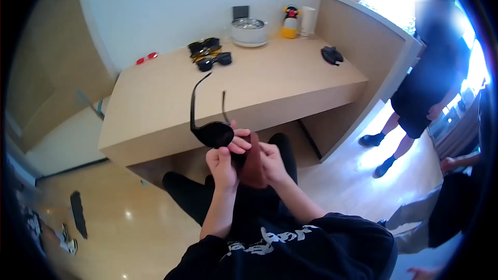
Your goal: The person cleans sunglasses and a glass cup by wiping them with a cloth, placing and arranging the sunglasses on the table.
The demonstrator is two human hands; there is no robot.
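Black sunglasses [213,134] are in my left hand [224,163], its thumb and fingers about the dark lens, the temple arms unfolded and pointing up over the desk's front edge. My right hand [272,162] is closed on a reddish-brown piece of cloth or soft pouch [253,165]; which of the two I cannot tell. The brown piece hangs right beside the sunglasses and touches my left fingers. Part of the sunglasses is hidden behind my fingers and the brown piece. Both hands are above my lap, in front of the desk.
On the wooden desk [155,103] lie several dark sunglasses [213,61], red glasses [147,58] and a black crumpled item [332,55]. A white bowl-like appliance [249,32], a penguin figure [290,22] and a white cylinder [307,21] stand at the back. People [428,78] stand right.
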